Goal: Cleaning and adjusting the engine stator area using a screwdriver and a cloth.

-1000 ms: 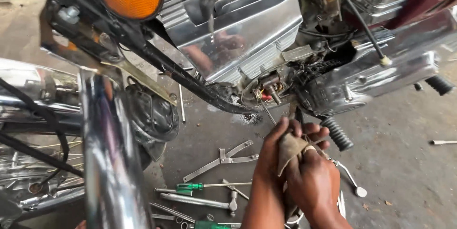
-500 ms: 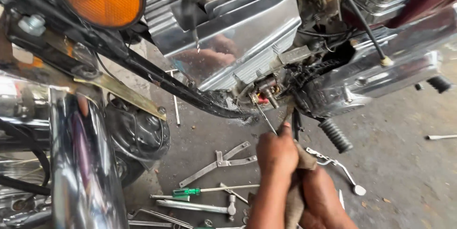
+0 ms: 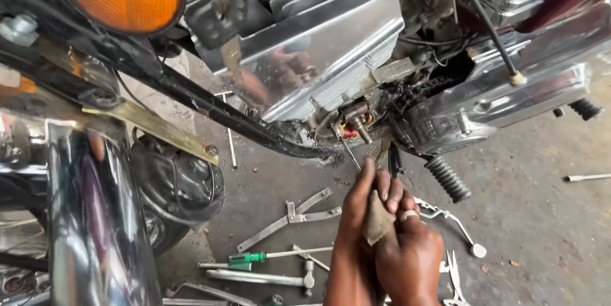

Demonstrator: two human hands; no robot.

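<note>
Below the engine of the motorcycle, your two hands meet over a folded brownish rag. Your left hand has its grip narrow around the rag and, it seems, the handle of a thin metal tool whose shaft slants up toward the small fitting with a red part at the bottom of the engine; the handle itself is hidden, so you cannot tell exactly how the tool is seated in your palm. Your right hand, wearing a ring, is curled tight on the lower part of the rag, pressed against the left. Just right of the fitting hangs the chain, and lower right of it the ribbed rubber foot peg sticks out. Down on the concrete floor, left of your hands, lie a green-handled screwdriver, a hammer and a flat metal bracket; pliers sit just right of your wrist. You look to be at the point of working the tool tip at that fitting, with the rag as padding for your hold. A fair guess is that the next move calls for a steady, straight push or turn, keeping the tip seated so it does not slip toward the chain.
</note>
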